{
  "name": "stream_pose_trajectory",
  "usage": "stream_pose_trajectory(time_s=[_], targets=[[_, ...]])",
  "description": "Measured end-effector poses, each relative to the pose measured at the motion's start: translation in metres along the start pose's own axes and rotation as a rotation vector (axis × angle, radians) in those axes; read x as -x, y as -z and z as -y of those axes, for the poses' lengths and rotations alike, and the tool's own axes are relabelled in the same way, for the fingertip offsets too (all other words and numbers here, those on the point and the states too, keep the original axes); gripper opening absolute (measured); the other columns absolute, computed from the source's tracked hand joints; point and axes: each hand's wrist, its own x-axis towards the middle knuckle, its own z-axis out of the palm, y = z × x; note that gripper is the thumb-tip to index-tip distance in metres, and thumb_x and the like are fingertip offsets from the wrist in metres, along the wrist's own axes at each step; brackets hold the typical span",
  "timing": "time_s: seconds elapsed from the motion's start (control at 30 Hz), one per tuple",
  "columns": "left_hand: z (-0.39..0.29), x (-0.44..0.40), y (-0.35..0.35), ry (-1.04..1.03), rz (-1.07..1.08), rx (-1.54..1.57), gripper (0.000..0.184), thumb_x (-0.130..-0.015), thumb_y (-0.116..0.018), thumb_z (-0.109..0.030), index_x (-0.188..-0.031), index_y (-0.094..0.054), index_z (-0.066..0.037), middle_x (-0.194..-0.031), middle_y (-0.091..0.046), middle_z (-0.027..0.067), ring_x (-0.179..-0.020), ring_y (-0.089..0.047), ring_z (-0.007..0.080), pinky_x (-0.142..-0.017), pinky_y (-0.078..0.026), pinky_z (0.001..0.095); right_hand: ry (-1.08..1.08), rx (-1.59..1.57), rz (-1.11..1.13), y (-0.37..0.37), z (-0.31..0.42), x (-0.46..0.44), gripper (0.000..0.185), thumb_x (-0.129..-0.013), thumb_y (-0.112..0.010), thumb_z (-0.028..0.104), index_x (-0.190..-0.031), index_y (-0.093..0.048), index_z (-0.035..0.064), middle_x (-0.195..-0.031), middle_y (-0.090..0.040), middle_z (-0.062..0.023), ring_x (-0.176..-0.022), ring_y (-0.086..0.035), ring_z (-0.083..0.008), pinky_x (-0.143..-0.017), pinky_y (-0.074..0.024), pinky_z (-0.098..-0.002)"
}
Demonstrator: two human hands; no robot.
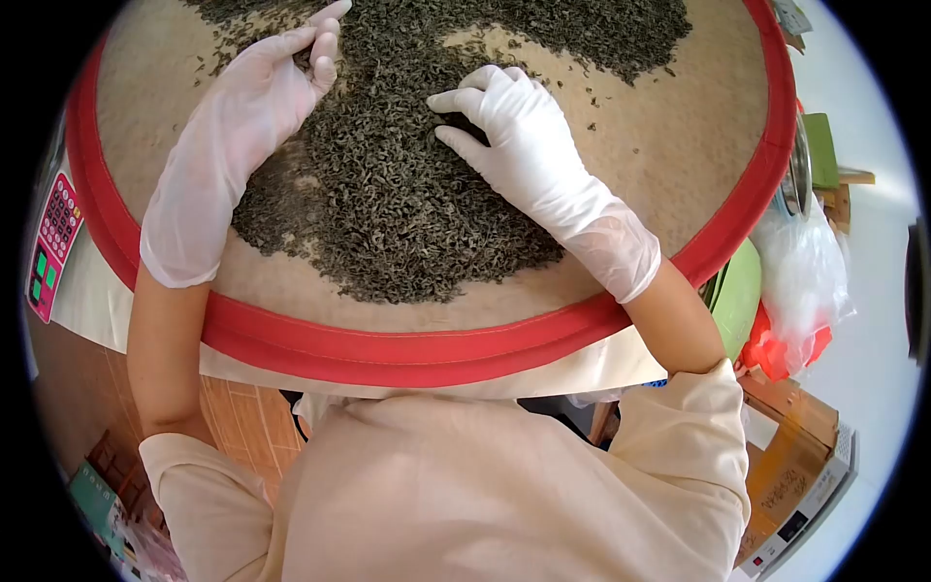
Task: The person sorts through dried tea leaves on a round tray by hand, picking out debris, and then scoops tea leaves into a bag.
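Observation:
Dark, curled dried leaves that look like tea [388, 194] are heaped over the middle of a round tray [427, 361] with a red cloth rim and tan base. My left hand [276, 82], in a thin whitish glove, is turned partly palm up at the heap's left edge. Its fingers curl in, and a few leaves show between them and the palm. Over the right side of the heap is my right hand [519, 126], also gloved. Its thumb and bent fingers stand apart, with leaves below the gap; nothing shows in its grasp.
A pink digital scale [53, 242] stands left of the tray. To the right are a clear plastic bag [800, 272], a green object [739, 296] and a metal bowl's edge [800, 170]. A cardboard box [790, 466] lies lower right. More leaves [611, 29] spread toward the far side.

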Motion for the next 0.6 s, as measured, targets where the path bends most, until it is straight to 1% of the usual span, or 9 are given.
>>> stream_pose_trajectory(time_s=[0.23,0.3,0.33,0.4,0.43,0.5,0.57,0.6], targets=[[0.002,0.001,-0.007,-0.016,-0.019,-0.014,0.048,-0.1,-0.042,-0.003,-0.145,-0.029,0.0,-0.102,-0.06,0.0056,-0.087,-0.06,0.0134,-0.075,-0.054,0.0275,-0.031,0.013,-0.006,-0.004,0.003,0.001,0.009,-0.077,-0.069,0.016,-0.085,-0.068,0.0109,-0.082,-0.06,-0.0061,-0.081,-0.058,-0.026,-0.075,-0.0483,-0.039],[0.003,0.0,-0.007,-0.014,-0.014,-0.022,0.048,-0.099,-0.043,-0.003,-0.145,-0.029,0.0,-0.102,-0.06,0.0055,-0.088,-0.06,0.013,-0.075,-0.054,0.0264,-0.081,-0.111,-0.047,-0.004,0.002,0.001,0.007,-0.077,-0.068,0.013,-0.083,-0.066,0.0101,-0.083,-0.061,-0.0072,-0.082,-0.059,-0.0273,-0.077,-0.0484,-0.0382],[0.003,0.0,-0.007,-0.019,-0.017,-0.022,0.048,-0.099,-0.043,-0.003,-0.145,-0.029,0.0,-0.102,-0.06,0.0055,-0.088,-0.06,0.013,-0.075,-0.054,0.0264,-0.076,-0.113,-0.047,-0.004,0.001,0.001,0.007,-0.077,-0.068,0.013,-0.083,-0.066,0.0101,-0.083,-0.061,-0.0072,-0.082,-0.059,-0.0273,-0.077,-0.0484,-0.0382],[0.003,0.001,-0.007,-0.005,0.026,-0.03,0.048,-0.099,-0.044,-0.003,-0.145,-0.029,0.001,-0.102,-0.059,0.0055,-0.088,-0.06,0.0125,-0.076,-0.054,0.0252,-0.186,-0.235,-0.058,-0.004,0.0,0.0,0.008,-0.077,-0.068,0.011,-0.084,-0.063,0.0086,-0.084,-0.061,-0.0079,-0.083,-0.059,-0.0277,-0.077,-0.0484,-0.0372],[0.003,0.001,-0.008,-0.012,0.024,-0.029,0.048,-0.099,-0.044,-0.003,-0.145,-0.029,0.001,-0.102,-0.059,0.0055,-0.088,-0.06,0.0125,-0.076,-0.054,0.0252,-0.18,-0.237,-0.056,-0.002,0.001,-0.002,0.008,-0.077,-0.068,0.011,-0.084,-0.063,0.0086,-0.084,-0.061,-0.0079,-0.083,-0.059,-0.0277,-0.077,-0.0484,-0.0372],[0.005,-0.001,-0.013,0.008,0.004,-0.044,0.047,-0.098,-0.045,-0.003,-0.143,-0.032,0.002,-0.101,-0.059,0.0055,-0.088,-0.06,0.0121,-0.076,-0.054,0.0243,-0.256,-0.329,-0.029,0.005,0.006,-0.004,0.011,-0.077,-0.069,0.01,-0.085,-0.062,0.0073,-0.084,-0.062,-0.0083,-0.084,-0.059,-0.0271,-0.077,-0.0485,-0.0366],[0.01,0.0,-0.023,0.013,-0.017,-0.022,0.046,-0.098,-0.046,-0.004,-0.142,-0.034,0.003,-0.099,-0.059,0.0052,-0.089,-0.06,0.0115,-0.076,-0.054,0.0233,-0.243,-0.324,-0.044,0.01,0.01,-0.006,0.01,-0.079,-0.07,0.011,-0.084,-0.063,0.0065,-0.083,-0.061,-0.0085,-0.082,-0.059,-0.0265,-0.077,-0.0483,-0.036],[0.012,-0.001,-0.021,0.001,-0.014,-0.062,0.046,-0.098,-0.047,-0.004,-0.141,-0.035,0.003,-0.099,-0.059,0.0051,-0.089,-0.06,0.0112,-0.075,-0.054,0.0224,-0.255,-0.347,-0.035,0.012,0.012,-0.008,0.01,-0.079,-0.07,0.012,-0.084,-0.064,0.0061,-0.082,-0.061,-0.0089,-0.082,-0.059,-0.0267,-0.076,-0.0481,-0.036]])
